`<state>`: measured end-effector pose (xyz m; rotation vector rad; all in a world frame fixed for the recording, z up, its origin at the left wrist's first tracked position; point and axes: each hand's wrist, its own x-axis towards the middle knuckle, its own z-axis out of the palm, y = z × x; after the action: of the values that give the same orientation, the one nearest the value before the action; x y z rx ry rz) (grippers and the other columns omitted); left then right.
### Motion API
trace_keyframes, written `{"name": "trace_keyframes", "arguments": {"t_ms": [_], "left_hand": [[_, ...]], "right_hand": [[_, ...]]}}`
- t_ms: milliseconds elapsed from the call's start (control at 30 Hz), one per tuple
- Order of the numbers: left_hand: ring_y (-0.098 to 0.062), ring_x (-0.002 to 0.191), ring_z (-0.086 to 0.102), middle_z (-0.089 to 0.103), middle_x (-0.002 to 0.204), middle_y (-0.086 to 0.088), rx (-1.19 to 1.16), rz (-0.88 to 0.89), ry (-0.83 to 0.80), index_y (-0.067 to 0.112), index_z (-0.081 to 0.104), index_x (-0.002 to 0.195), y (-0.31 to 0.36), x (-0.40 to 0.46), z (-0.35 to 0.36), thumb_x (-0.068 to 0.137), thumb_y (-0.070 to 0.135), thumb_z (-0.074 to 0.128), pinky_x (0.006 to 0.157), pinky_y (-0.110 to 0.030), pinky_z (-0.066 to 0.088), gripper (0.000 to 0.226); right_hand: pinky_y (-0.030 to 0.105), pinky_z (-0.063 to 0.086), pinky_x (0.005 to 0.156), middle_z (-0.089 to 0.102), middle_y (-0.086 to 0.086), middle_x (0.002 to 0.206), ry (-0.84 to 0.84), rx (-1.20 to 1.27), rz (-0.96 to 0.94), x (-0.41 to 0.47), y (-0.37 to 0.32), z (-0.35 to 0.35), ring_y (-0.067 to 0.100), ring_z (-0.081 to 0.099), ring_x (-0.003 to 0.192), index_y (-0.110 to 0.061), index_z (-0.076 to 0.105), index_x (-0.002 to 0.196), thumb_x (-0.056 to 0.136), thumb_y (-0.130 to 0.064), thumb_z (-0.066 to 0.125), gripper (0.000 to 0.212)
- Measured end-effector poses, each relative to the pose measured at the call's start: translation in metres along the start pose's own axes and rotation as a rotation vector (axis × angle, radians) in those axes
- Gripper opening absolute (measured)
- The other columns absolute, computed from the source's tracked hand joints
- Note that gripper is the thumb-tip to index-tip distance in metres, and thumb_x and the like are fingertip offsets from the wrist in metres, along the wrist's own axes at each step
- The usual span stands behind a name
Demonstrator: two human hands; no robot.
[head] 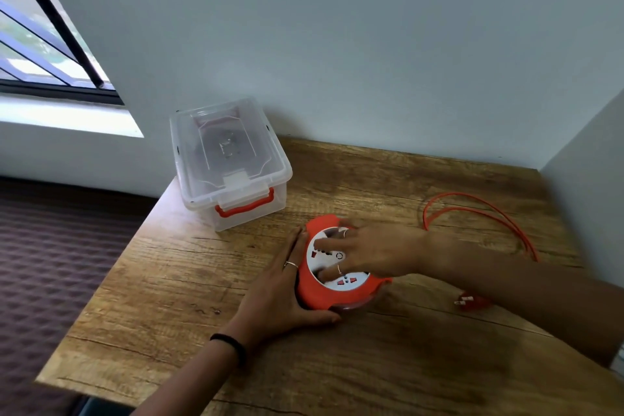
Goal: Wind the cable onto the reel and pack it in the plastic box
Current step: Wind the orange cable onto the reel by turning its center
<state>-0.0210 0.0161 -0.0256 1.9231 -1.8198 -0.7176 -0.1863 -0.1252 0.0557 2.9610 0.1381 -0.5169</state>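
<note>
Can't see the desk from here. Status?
Left hand steadies the reel; right hand fingers on its white face. Orange cable loose on table. Plastic box lid closed.

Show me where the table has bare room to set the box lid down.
Bare wood lies along the near table edge, below the left hand, and behind the orange cable reel toward the wall. Crowded: clear plastic box far-left, loose orange cable right.
</note>
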Motion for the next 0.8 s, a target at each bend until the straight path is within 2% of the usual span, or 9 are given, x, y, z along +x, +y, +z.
{"name": "trace_keyframes", "arguments": {"t_ms": [67,133,233,333,433,533,700,800], "left_hand": [[-0.005,0.142,0.01,-0.016,0.155,0.019,0.005,0.0,0.002,0.042,-0.024,0.141,-0.001,0.0,0.0,0.05,0.087,0.061,0.11,-0.029,0.029,0.133],[-0.002,0.141,0.007,-0.018,0.155,0.02,0.008,0.0,0.002,0.041,-0.025,0.142,-0.001,0.001,0.001,0.051,0.085,0.062,0.11,-0.028,0.027,0.133],[-0.003,0.142,0.005,-0.018,0.155,0.02,-0.009,0.009,0.004,0.04,-0.023,0.143,-0.002,0.001,0.001,0.052,0.083,0.065,0.11,-0.025,0.024,0.133],[-0.005,0.144,0.008,-0.014,0.156,0.02,-0.04,0.007,0.011,0.04,-0.019,0.145,-0.002,0.002,0.0,0.051,0.082,0.067,0.112,-0.028,0.026,0.134],[-0.005,0.143,0.01,-0.012,0.156,0.021,-0.062,-0.002,0.026,0.042,-0.017,0.145,-0.001,0.001,0.0,0.05,0.082,0.068,0.113,-0.031,0.03,0.134],[-0.005,0.144,0.008,-0.013,0.155,0.021,-0.074,0.005,0.034,0.042,-0.017,0.144,-0.001,0.001,0.0,0.049,0.083,0.067,0.113,-0.031,0.029,0.133],[-0.005,0.144,0.006,-0.014,0.155,0.021,-0.041,0.057,0.006,0.038,-0.017,0.146,-0.004,0.001,0.003,0.05,0.082,0.068,0.114,-0.03,0.028,0.136],[-0.005,0.143,0.005,-0.013,0.155,0.02,-0.042,0.059,0.004,0.038,-0.017,0.146,-0.003,0.001,0.004,0.049,0.084,0.066,0.113,-0.029,0.026,0.135]], "right_hand": [[0.055,0.029,0.106,0.032,0.017,0.15,0.025,-0.025,-0.051,0.002,0.001,0.004,0.041,0.04,0.13,-0.027,0.043,0.138,0.079,-0.005,0.071,0.069],[0.056,0.034,0.103,0.036,0.017,0.147,0.049,-0.04,-0.074,0.005,0.004,0.004,0.039,0.048,0.122,-0.025,0.045,0.137,0.077,-0.006,0.073,0.068],[0.051,0.039,0.099,0.033,0.015,0.148,0.005,-0.046,-0.086,0.013,0.011,0.002,0.036,0.052,0.114,-0.027,0.04,0.139,0.08,-0.011,0.068,0.067],[0.043,0.041,0.093,0.026,0.011,0.149,-0.043,-0.084,-0.065,0.019,0.014,-0.002,0.031,0.052,0.105,-0.036,0.031,0.141,0.083,-0.023,0.061,0.066],[0.039,0.039,0.087,0.03,0.009,0.146,-0.066,-0.052,0.025,0.023,0.009,-0.002,0.026,0.058,0.088,-0.032,0.033,0.141,0.083,-0.036,0.059,0.064],[0.035,0.045,0.075,0.045,0.005,0.128,0.015,0.094,0.24,0.023,-0.004,-0.001,0.021,0.054,0.079,-0.024,0.043,0.134,0.078,-0.043,0.059,0.061],[0.026,0.03,0.067,0.052,0.002,0.116,0.164,0.38,0.712,0.025,-0.038,0.006,0.021,0.055,0.097,-0.023,0.053,0.123,0.073,-0.046,0.062,0.055],[0.027,0.033,0.068,0.055,0.002,0.114,0.23,0.514,0.989,0.034,-0.053,0.007,0.022,0.057,0.098,-0.02,0.055,0.112,0.072,-0.046,0.061,0.048]]}}
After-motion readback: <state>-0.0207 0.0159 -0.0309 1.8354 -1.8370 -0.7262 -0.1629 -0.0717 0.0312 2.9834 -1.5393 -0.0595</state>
